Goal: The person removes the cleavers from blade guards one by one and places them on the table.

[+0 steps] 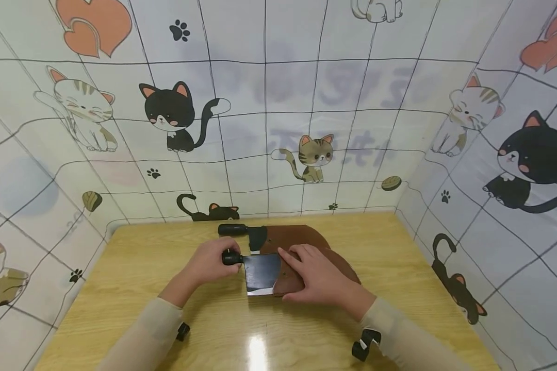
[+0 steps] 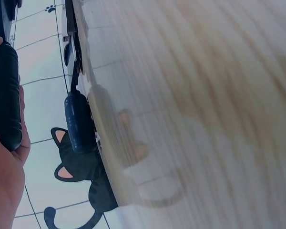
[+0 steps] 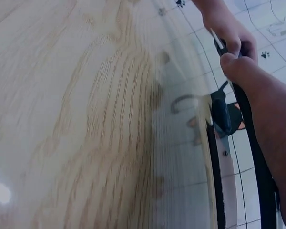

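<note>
My left hand [image 1: 211, 262] grips the black handle [image 2: 5, 95] of a cleaver [image 1: 261, 271] whose dark, broad blade shows between my hands. The rest of that blade is hidden in a brown leather sheath [image 1: 288, 282]. My right hand [image 1: 322, 281] holds this sheath, with the thumb near its mouth. In both wrist views the cleaver and sheath are raised off the tabletop. Behind them lies a second cleaver with a black handle [image 1: 232, 230], its blade mostly inside another brown leather sheath [image 1: 292, 233].
A glossy wooden table [image 1: 218, 330] lies beneath, bounded at the back and sides by white grid-patterned sheets [image 1: 241, 41] with cartoon cats. The second cleaver sits near the table's back edge. Black straps [image 1: 362, 348] are on the wrists.
</note>
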`<state>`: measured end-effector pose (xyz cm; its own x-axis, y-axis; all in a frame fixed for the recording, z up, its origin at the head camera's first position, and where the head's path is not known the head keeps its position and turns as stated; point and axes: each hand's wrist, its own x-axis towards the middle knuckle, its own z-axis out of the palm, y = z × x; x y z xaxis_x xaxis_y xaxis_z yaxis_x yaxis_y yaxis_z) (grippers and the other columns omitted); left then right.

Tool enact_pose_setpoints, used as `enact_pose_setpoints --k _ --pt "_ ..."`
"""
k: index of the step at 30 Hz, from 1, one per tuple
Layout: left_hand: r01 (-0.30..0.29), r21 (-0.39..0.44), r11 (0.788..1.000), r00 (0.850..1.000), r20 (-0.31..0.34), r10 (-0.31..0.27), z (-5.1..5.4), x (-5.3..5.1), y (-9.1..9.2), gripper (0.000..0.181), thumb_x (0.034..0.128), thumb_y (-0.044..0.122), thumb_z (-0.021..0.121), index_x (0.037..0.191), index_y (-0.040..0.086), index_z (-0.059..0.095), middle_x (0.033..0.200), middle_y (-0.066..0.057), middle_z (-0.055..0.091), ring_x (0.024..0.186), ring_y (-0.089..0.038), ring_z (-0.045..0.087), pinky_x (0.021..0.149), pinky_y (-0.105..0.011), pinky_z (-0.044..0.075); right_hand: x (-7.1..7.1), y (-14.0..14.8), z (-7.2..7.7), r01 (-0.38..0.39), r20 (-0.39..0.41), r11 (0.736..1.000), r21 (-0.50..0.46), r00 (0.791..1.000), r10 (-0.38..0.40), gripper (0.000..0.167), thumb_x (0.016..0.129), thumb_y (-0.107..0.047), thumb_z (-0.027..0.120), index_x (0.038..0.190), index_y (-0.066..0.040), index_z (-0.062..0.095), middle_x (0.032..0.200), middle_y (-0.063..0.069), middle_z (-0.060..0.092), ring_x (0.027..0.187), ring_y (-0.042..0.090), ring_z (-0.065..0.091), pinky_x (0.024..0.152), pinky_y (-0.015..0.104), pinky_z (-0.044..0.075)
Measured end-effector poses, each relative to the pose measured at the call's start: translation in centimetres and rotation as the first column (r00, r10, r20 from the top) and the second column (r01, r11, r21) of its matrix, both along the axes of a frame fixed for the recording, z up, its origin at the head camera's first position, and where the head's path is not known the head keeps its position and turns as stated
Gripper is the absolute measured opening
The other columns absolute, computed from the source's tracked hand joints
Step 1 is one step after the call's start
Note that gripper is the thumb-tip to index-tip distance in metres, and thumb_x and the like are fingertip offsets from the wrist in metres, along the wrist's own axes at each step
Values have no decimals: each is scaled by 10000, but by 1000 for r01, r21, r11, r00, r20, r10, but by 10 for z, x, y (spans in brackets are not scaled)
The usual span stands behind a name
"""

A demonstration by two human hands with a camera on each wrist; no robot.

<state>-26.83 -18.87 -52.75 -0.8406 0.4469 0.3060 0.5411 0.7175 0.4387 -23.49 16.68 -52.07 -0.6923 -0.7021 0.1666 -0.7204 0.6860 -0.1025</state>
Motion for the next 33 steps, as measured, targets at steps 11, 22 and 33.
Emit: enact_pose_setpoints --k 11,22,33 --pt "16 37 999 1000 3 -16 0 2 -12 259 814 284 875 1007 324 708 971 185 656 822 -87 611 761 -357 531 -1 1 1 -27 27 999 -20 999 28 1176 889 -860 690 1770 -194 285 1638 100 434 1498 297 420 1254 553 363" --pt "33 21 999 999 -10 -32 2 1 -12 267 829 282 871 1030 326 700 992 178 642 835 -101 605 774 -358 517 0 3 9 -47 -10 999 -16 999 46 1154 883 -812 741 1754 -173 335 1630 116 451 1486 304 434 1251 538 368" --pt "-33 -110 993 998 -55 28 4 10 0 298 879 290 848 1147 210 745 1096 77 674 950 -165 629 833 -424 554 1 1 5 -26 1 999 -33 1000 26 1151 876 -786 767 1740 -140 365 1579 119 479 1443 297 447 1226 537 394"
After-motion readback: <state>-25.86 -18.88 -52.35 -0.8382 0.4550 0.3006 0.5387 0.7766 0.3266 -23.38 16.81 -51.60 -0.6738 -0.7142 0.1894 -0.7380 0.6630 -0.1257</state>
